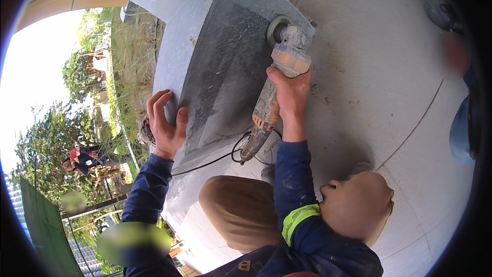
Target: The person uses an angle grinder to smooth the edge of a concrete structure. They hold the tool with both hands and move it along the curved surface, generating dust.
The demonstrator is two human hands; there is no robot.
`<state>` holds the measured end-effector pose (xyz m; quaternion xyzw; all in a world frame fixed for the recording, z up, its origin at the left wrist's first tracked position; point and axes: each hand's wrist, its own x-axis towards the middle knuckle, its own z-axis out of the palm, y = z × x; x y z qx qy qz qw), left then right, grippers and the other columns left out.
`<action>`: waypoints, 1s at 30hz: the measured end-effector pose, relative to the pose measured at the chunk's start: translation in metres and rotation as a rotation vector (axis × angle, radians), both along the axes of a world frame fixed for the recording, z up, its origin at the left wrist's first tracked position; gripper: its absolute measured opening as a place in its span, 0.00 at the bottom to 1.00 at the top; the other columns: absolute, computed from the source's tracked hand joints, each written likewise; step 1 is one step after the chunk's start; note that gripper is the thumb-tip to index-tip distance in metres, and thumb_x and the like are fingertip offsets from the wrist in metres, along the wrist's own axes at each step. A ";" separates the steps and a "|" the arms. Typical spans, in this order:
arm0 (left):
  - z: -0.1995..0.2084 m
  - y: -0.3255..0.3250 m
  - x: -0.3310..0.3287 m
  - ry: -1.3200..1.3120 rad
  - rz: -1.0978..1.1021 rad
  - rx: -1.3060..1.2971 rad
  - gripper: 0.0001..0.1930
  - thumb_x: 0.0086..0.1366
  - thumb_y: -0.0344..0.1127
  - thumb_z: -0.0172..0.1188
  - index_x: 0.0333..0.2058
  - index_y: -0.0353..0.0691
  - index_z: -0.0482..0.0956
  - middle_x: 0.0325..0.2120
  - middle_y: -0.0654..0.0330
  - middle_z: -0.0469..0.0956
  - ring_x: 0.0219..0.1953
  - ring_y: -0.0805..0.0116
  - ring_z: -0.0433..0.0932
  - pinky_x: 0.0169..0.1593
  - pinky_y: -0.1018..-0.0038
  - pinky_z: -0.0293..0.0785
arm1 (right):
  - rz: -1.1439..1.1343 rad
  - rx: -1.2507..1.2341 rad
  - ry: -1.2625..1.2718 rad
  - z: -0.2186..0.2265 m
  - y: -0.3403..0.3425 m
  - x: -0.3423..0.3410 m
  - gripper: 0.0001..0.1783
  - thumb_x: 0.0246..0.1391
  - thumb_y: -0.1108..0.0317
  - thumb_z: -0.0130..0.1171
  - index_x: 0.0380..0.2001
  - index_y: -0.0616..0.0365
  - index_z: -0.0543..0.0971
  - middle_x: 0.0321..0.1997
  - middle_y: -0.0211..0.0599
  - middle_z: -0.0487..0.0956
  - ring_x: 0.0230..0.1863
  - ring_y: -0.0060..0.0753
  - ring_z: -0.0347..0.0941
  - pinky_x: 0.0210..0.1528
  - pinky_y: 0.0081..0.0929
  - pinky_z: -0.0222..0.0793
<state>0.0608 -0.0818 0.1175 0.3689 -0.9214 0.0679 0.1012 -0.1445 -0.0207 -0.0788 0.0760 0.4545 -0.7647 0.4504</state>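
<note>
An angle grinder (265, 106) is clasped in the right grip (293, 95), which is closed around its dust-coated orange body with the thumb laid along the side. At 12 o'clock from that grip, the grinder's round wheel (273, 31) is set against the dark face of a grey stone block (225, 46), close to its corner. The grinder's tail is pointed between 7 and 8 o'clock, where a black power cord (205, 167) is looped and led leftward. Between 8 and 9 o'clock, the block's long edge is straddled by the left grip (169, 125), its fingers and thumb spread. Both forearms are covered by navy sleeves (296, 172), the right one banded in reflective yellow. At 7 o'clock a knee in brown trousers (238, 210) is bent. The right side is filled by concrete floor (379, 97), with a shoe (439, 14) seen at 2 o'clock. Far off toward 8 o'clock, greenery (46, 138) and a person in red (77, 158) are seen.
</note>
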 end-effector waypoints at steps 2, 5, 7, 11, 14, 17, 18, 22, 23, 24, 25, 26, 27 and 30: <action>-0.001 0.000 0.000 0.002 -0.002 -0.002 0.23 0.67 0.43 0.62 0.54 0.33 0.73 0.53 0.44 0.73 0.54 0.45 0.74 0.58 0.57 0.70 | 0.053 -0.041 0.018 0.004 0.008 0.002 0.36 0.46 0.74 0.73 0.57 0.65 0.67 0.52 0.40 0.76 0.50 0.32 0.75 0.55 0.30 0.72; -0.002 0.001 0.001 -0.003 -0.002 -0.006 0.23 0.67 0.43 0.62 0.53 0.33 0.73 0.53 0.44 0.73 0.54 0.45 0.74 0.58 0.57 0.70 | 0.047 -0.054 0.079 0.028 0.009 0.007 0.37 0.45 0.72 0.74 0.57 0.65 0.67 0.52 0.40 0.76 0.50 0.31 0.75 0.55 0.30 0.72; 0.000 0.002 0.001 -0.013 0.000 -0.008 0.23 0.66 0.42 0.62 0.54 0.33 0.73 0.53 0.43 0.73 0.54 0.45 0.74 0.58 0.57 0.70 | 0.050 -0.040 0.126 0.047 0.006 -0.003 0.37 0.45 0.72 0.74 0.57 0.65 0.66 0.52 0.40 0.76 0.50 0.31 0.75 0.55 0.31 0.72; 0.000 0.000 -0.001 -0.013 -0.003 -0.002 0.23 0.66 0.42 0.63 0.54 0.33 0.73 0.53 0.44 0.73 0.54 0.45 0.74 0.59 0.57 0.70 | -0.032 0.006 0.151 0.030 -0.005 -0.014 0.38 0.41 0.63 0.76 0.51 0.68 0.67 0.46 0.49 0.81 0.45 0.41 0.81 0.51 0.37 0.76; 0.000 0.000 0.000 -0.014 -0.006 -0.009 0.23 0.66 0.42 0.63 0.54 0.33 0.73 0.53 0.44 0.73 0.54 0.45 0.74 0.59 0.57 0.69 | 0.028 0.031 0.107 0.020 0.003 -0.015 0.37 0.43 0.67 0.75 0.53 0.67 0.66 0.47 0.47 0.80 0.46 0.38 0.79 0.51 0.35 0.75; -0.001 0.001 0.001 -0.008 -0.005 -0.006 0.23 0.66 0.42 0.63 0.54 0.32 0.73 0.53 0.44 0.73 0.55 0.45 0.73 0.59 0.57 0.69 | 0.086 -0.005 0.082 0.024 0.008 -0.006 0.36 0.45 0.73 0.73 0.56 0.66 0.66 0.52 0.43 0.76 0.49 0.33 0.76 0.52 0.32 0.74; -0.001 0.001 0.001 -0.007 -0.005 -0.008 0.23 0.66 0.42 0.63 0.54 0.33 0.73 0.53 0.44 0.73 0.55 0.45 0.73 0.59 0.57 0.69 | 0.076 -0.020 0.082 0.030 0.006 -0.003 0.36 0.45 0.73 0.73 0.56 0.66 0.66 0.51 0.42 0.76 0.49 0.33 0.76 0.52 0.32 0.74; -0.002 0.001 -0.001 -0.007 -0.008 -0.008 0.23 0.66 0.42 0.63 0.54 0.33 0.73 0.53 0.44 0.73 0.54 0.45 0.74 0.59 0.57 0.69 | 0.014 0.005 0.140 0.036 -0.004 -0.015 0.37 0.44 0.73 0.74 0.56 0.65 0.67 0.51 0.41 0.77 0.49 0.32 0.75 0.52 0.32 0.73; -0.001 0.001 -0.002 -0.012 -0.006 -0.014 0.23 0.66 0.42 0.63 0.54 0.33 0.73 0.53 0.44 0.73 0.54 0.45 0.74 0.59 0.57 0.69 | 0.004 -0.008 0.054 0.033 -0.005 -0.020 0.36 0.45 0.73 0.74 0.56 0.65 0.67 0.50 0.41 0.77 0.49 0.32 0.76 0.52 0.32 0.73; -0.001 0.001 -0.001 -0.017 -0.004 -0.020 0.23 0.66 0.42 0.63 0.54 0.33 0.73 0.53 0.44 0.73 0.54 0.45 0.74 0.59 0.57 0.69 | 0.006 -0.017 0.036 0.027 -0.004 -0.022 0.35 0.45 0.73 0.73 0.56 0.65 0.67 0.50 0.41 0.77 0.48 0.32 0.76 0.52 0.32 0.73; -0.001 0.001 -0.001 -0.022 -0.003 -0.027 0.23 0.66 0.42 0.63 0.54 0.33 0.73 0.53 0.44 0.73 0.54 0.45 0.74 0.59 0.57 0.69 | 0.008 -0.026 0.018 0.017 -0.003 -0.022 0.35 0.45 0.74 0.73 0.56 0.65 0.68 0.50 0.41 0.77 0.48 0.32 0.76 0.52 0.32 0.73; -0.001 0.001 -0.001 -0.019 -0.003 -0.022 0.23 0.66 0.42 0.63 0.54 0.33 0.73 0.53 0.44 0.73 0.54 0.45 0.74 0.59 0.57 0.69 | 0.012 -0.030 0.001 0.011 -0.002 -0.022 0.35 0.45 0.74 0.73 0.56 0.65 0.68 0.50 0.41 0.77 0.48 0.33 0.76 0.52 0.31 0.73; -0.001 0.001 0.000 -0.016 -0.002 -0.017 0.23 0.66 0.42 0.63 0.54 0.33 0.73 0.53 0.44 0.73 0.54 0.45 0.74 0.59 0.57 0.69 | 0.033 -0.008 0.008 0.006 0.000 -0.020 0.34 0.46 0.74 0.73 0.56 0.65 0.69 0.50 0.41 0.78 0.47 0.33 0.77 0.52 0.31 0.73; -0.001 0.001 0.002 -0.007 -0.004 -0.008 0.23 0.66 0.41 0.63 0.54 0.33 0.73 0.53 0.44 0.73 0.54 0.44 0.74 0.60 0.57 0.68 | 0.035 0.016 0.034 0.004 0.005 -0.003 0.33 0.46 0.75 0.73 0.55 0.64 0.69 0.50 0.40 0.78 0.48 0.32 0.76 0.53 0.31 0.73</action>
